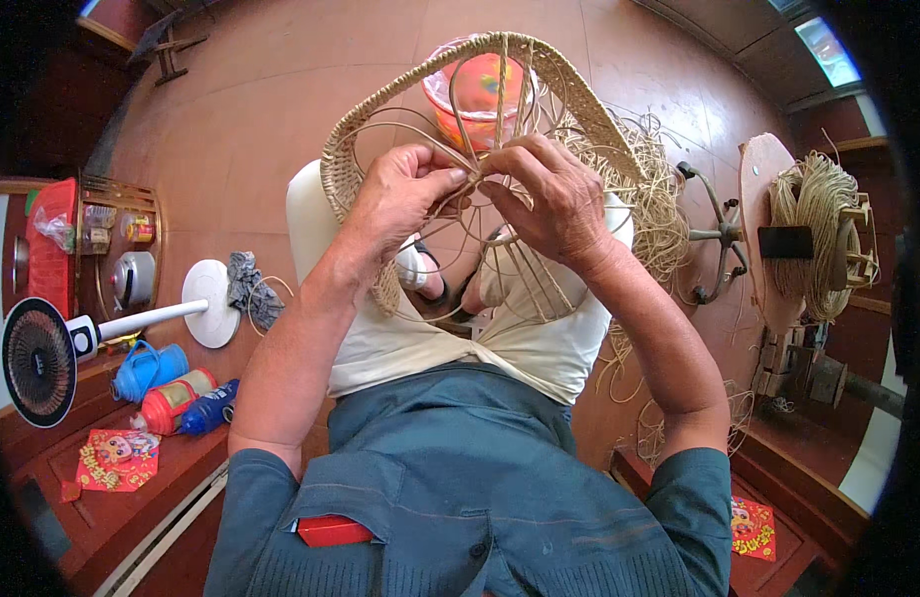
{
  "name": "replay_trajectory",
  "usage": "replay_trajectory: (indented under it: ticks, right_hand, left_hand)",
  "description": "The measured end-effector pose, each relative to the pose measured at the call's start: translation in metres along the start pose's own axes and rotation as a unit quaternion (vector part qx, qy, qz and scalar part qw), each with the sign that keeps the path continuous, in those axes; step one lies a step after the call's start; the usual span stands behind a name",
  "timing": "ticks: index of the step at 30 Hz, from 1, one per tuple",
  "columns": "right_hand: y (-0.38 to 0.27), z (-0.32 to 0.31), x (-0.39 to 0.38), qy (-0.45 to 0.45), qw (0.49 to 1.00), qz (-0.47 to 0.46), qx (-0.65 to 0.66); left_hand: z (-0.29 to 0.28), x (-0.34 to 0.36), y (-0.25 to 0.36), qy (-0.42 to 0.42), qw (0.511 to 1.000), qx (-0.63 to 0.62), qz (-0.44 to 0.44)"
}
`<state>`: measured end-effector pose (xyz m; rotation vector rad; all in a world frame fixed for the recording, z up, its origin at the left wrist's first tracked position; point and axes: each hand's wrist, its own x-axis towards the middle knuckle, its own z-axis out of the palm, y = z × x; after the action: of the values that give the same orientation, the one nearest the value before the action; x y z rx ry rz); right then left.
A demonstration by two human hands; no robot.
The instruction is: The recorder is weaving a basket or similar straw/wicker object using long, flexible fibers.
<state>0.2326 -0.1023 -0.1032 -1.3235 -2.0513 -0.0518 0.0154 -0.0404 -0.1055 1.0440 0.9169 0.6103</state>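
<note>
A round woven wicker frame (581, 88) with a broad braided rim rests across my lap. Thin cane strands run across its open middle, some straight like spokes, some curved in loops. Near the middle, where several strands meet, my left hand (405, 189) pinches a strand between thumb and forefinger. Right beside it my right hand (552, 197) is closed, its thumb and fingertips at the same strands. The fingertips of both hands almost touch. Parts of the strands under my hands are hidden.
A red, plastic-lined bin (442, 95) stands beyond the frame. Loose cane strands (659, 214) heap on the floor at the right, near a wheeled metal base (724, 234) and a coil of cane (818, 224). On the left are a fan (40, 363), bottles (177, 398) and a kettle (134, 279).
</note>
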Motion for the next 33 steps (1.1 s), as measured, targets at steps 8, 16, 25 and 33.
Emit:
replay_trajectory:
  ticks: [8, 16, 25, 33]
  right_hand:
    - [-0.001, 0.004, 0.001, 0.021, 0.998, -0.053, -0.031]
    - [-0.003, -0.001, 0.001, -0.045, 0.995, -0.058, -0.061]
    - [-0.008, -0.007, 0.003, -0.094, 0.994, -0.023, -0.055]
    - [-0.01, -0.009, 0.001, -0.077, 0.996, -0.015, -0.044]
  left_hand:
    - [-0.008, 0.012, 0.008, -0.058, 0.992, 0.073, -0.087]
    - [-0.011, 0.017, 0.007, -0.135, 0.976, 0.119, -0.125]
    - [0.001, -0.003, 0.001, 0.01, 0.981, 0.181, 0.074]
    - [0.002, -0.01, 0.019, -0.047, 0.975, 0.214, -0.02]
